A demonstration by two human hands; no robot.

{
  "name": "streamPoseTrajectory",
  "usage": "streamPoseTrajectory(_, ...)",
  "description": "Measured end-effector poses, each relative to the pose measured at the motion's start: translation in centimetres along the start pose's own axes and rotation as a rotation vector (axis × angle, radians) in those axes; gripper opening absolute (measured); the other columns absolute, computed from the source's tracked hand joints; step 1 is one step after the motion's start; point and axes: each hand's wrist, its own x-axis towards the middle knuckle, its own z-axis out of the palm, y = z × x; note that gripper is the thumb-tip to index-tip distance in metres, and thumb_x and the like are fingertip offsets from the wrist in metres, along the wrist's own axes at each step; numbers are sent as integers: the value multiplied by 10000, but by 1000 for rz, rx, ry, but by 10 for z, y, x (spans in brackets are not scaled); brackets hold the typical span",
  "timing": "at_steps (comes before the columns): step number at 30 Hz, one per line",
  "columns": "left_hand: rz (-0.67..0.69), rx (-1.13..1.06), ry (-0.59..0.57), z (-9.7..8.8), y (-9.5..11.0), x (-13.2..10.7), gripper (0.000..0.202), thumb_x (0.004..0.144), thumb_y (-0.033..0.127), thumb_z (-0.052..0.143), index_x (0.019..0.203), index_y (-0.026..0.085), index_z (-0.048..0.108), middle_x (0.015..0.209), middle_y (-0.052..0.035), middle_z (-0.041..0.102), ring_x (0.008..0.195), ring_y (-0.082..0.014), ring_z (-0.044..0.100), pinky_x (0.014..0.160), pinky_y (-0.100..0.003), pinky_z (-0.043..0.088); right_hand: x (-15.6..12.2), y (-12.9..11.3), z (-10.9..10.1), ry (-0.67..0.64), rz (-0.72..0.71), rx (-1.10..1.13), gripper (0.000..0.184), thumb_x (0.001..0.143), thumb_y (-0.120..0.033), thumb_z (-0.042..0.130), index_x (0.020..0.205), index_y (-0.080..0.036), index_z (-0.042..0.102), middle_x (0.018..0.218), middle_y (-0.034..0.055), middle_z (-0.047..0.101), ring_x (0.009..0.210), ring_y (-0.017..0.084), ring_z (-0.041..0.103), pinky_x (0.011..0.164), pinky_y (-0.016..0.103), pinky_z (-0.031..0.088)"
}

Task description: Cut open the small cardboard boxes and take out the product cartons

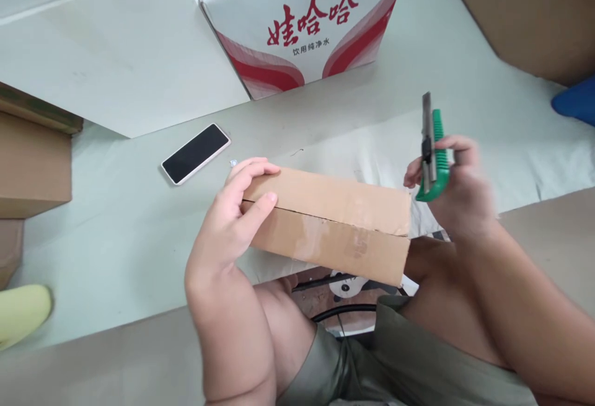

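A small brown cardboard box [334, 207] is gripped at its left end by my left hand [237, 220], the thumb on top near the seam. That seam runs along the box's length, with clear tape showing over it. To the right, my right hand [460, 183] holds a green box cutter [434, 152] upright, its metal blade pointing away from me. The cutter's lower end is close to the right end of the box. Part of the right hand is smeared by motion.
A phone [196, 154] lies on the pale cloth surface [116, 220]. Behind stand a white carton with red lettering [307, 28] and a plain white box [121, 52]. Brown cartons [32, 158] are at left, another brown carton [539, 9] at upper right. A yellow-green object [23, 313] sits at lower left.
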Motion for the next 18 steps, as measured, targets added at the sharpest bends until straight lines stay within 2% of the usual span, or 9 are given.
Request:
streamPoseTrajectory(1, 1, 10, 0, 0, 1, -1, 281, 886, 393, 632, 1135, 304, 727, 1460, -36, 638, 1444, -324, 526, 1227, -484, 442, -2, -2, -2, -4, -42, 79, 438, 753, -545, 543, 1076, -289, 394, 727, -5, 607, 695, 220, 630, 680, 376, 471)
streamPoseTrajectory(3, -1, 14, 9, 1, 3, -2, 286, 860, 372, 652, 1129, 305, 723, 1454, -39, 640, 1432, -318, 531, 1222, -467, 440, -7, -7, -5, 24, -81, 84, 503, 734, -615, 496, 1111, -296, 402, 703, 4, 571, 672, 242, 619, 689, 414, 452)
streamPoseTrajectory(6, -9, 16, 18, 2, 5, -2, 276, 868, 386, 654, 1126, 312, 723, 1434, -34, 648, 1392, -307, 555, 1180, -441, 463, -10, -8, -9, 158, -29, 30, 605, 701, -617, 553, 1222, -346, 411, 735, -10, 526, 589, 194, 476, 708, 413, 416)
streamPoseTrajectory(9, -26, 37, 20, 3, 7, -1, 283, 874, 391, 648, 1134, 307, 721, 1391, -44, 665, 1293, -306, 607, 1029, -405, 539, -9, -6, -10, 274, 39, 113, 707, 665, -527, 703, 1306, -414, 426, 735, -52, 493, 565, 148, 355, 705, 364, 376)
streamPoseTrajectory(12, -49, 63, 15, 2, 12, -2, 277, 885, 372, 641, 1141, 297, 716, 1345, -60, 680, 1184, -297, 655, 882, -370, 573, -10, -7, -7, 330, -10, 194, 682, 703, -612, 719, 1315, -399, 506, 620, -86, 375, 528, 131, 283, 644, 326, 300)
streamPoseTrajectory(15, -39, 127, 19, 2, 20, -9, 255, 917, 368, 631, 1145, 298, 720, 1387, -70, 665, 1274, -322, 635, 889, -381, 586, -13, -14, -7, 311, -98, 266, 605, 731, -697, 703, 1215, -341, 634, 549, -96, 206, 487, 111, 195, 584, 314, 234)
streamPoseTrajectory(18, 8, 238, 99, 7, 34, -20, 205, 953, 339, 614, 1115, 293, 730, 1486, -68, 621, 1473, -348, 516, 1049, -449, 560, -19, -19, -17, 164, -116, 304, 584, 701, -731, 780, 1149, -364, 708, 543, -93, 120, 489, 93, 146, 574, 305, 267)
